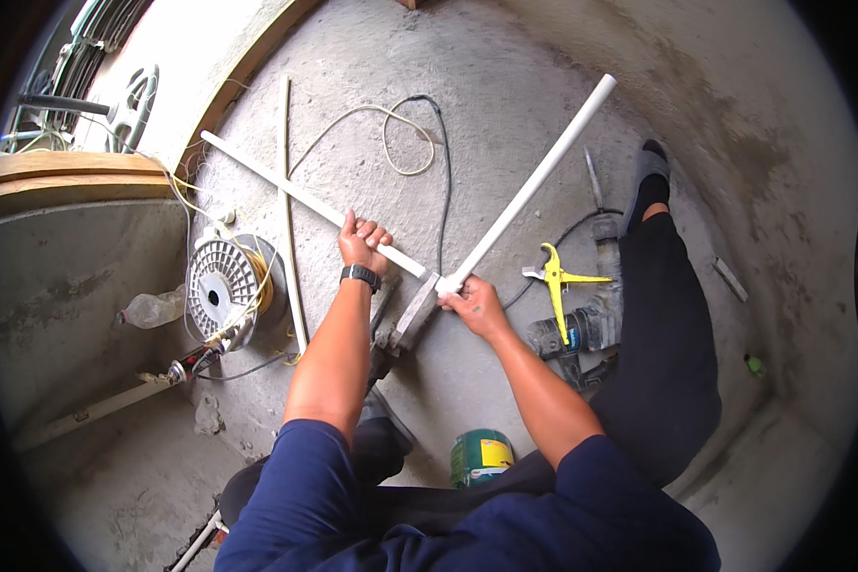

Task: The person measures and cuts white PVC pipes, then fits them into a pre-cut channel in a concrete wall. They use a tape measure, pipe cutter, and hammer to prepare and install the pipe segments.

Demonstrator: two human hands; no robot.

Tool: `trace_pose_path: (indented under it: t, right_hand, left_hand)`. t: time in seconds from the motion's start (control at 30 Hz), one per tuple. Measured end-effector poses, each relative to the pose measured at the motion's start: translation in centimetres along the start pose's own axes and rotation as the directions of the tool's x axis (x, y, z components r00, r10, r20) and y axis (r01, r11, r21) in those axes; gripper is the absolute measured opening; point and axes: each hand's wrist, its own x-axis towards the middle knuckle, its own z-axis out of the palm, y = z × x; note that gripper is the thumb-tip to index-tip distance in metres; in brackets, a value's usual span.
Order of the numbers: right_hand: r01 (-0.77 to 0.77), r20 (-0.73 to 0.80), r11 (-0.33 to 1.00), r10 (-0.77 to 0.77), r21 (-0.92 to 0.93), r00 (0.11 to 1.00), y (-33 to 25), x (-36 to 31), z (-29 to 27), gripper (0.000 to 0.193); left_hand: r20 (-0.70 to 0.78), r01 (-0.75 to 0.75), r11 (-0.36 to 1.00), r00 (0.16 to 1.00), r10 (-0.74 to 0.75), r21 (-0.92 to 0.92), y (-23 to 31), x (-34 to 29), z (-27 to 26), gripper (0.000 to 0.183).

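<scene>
My left hand (362,243), with a dark watch on its wrist, is wrapped round a white plastic pipe (275,178) that slants from the upper left. Its near end meets the flat grey plate of a pipe heating iron (413,316), which points up from beside my left knee. On the plate's other side, my right hand (479,305) pinches a white pipe fitting (448,285). A second long white pipe (536,181) runs from that fitting toward the upper right. Whether pipe and fitting sit fully on the iron's heads is hidden.
A cable reel (212,286) and plastic bottle (155,308) lie left, beside a thin pipe (289,219). Right, a yellow pipe cutter (570,280) rests by a rotary hammer (596,324) near my leg. A green can (480,458) is close to me; cords (443,172) cross the floor.
</scene>
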Motion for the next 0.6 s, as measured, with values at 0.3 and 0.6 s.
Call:
trace_pose_path:
  t: [0.3,0.6]
  right_hand:
    - [-0.045,-0.036,0.955,0.036,-0.294,0.999,-2.5,-0.8,-0.7,0.026]
    - [-0.124,-0.012,0.977,0.124,-0.171,0.992,-3.2,-0.5,-1.1,0.025]
  left_hand:
    - [-0.233,-0.189,0.944,0.939,0.254,0.271,5.5,2.7,1.6,0.046]
    - [-0.501,-0.114,0.838,0.756,0.421,0.533,5.9,4.2,4.7,0.064]
